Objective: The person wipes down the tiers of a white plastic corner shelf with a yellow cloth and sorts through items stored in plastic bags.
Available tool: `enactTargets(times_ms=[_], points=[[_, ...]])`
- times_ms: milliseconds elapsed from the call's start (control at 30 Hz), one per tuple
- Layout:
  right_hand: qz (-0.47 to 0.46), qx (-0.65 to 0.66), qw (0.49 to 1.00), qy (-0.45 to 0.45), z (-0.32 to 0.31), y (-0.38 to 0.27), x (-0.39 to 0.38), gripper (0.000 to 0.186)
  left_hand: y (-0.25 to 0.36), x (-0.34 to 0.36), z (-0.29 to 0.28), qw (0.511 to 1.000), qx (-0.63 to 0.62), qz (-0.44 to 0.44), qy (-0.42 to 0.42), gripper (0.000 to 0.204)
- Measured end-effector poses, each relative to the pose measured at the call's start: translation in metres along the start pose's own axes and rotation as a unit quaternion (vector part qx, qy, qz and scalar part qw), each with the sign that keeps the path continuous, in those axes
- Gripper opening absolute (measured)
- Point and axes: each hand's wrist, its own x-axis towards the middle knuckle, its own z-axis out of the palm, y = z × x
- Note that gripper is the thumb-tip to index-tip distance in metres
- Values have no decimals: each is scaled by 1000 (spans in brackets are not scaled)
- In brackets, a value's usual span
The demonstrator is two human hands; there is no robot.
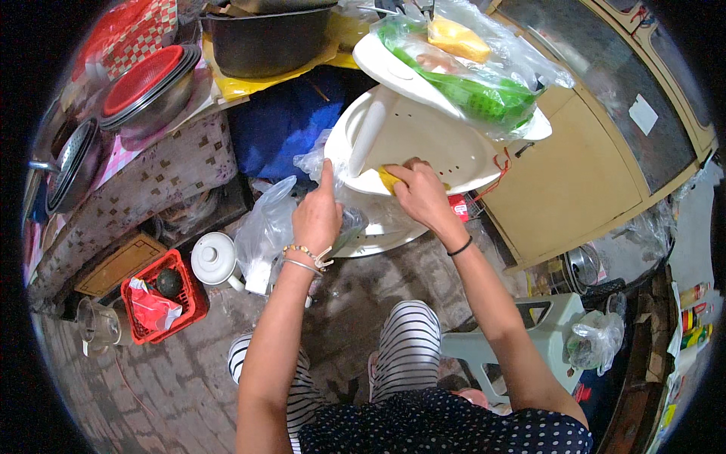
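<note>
A white plastic storage rack point(446, 147) with oval tiers and small holes stands in front of me; a pale post point(369, 136) joins its upper tiers. My right hand point(420, 193) presses a yellow cloth point(389, 180) against the near rim of the middle tier, fingers closed on it. At the tier's left rim is my left hand point(318, 216), its index finger pointing up along the edge; the other fingers are mostly hidden and seem curled round the rim. Clear plastic bags point(266, 227) hang beside that hand. Below lies the bottom tier point(386, 240).
On the rack's top sits a green basket point(484, 102) in plastic. Left are a white lidded pot point(215, 259), a red basket point(198, 303) and a table with bowls point(147, 94). A cream cabinet point(563, 181) and pale green stool point(541, 333) stand right.
</note>
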Motion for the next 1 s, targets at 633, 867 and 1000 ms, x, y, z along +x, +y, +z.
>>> enactTargets(times_ms=[633, 867, 1000], points=[[-1, 243, 959, -144, 7, -3, 89, 32, 4, -6, 1, 999, 14, -3, -28, 80], [-76, 234, 957, -153, 33, 19, 118, 31, 16, -2, -2, 995, -66, -12, -71, 83], [-75, 188, 979, -39, 44, 22, 133, 30, 7, 7, 15, 971, -225, 4, -79, 84]])
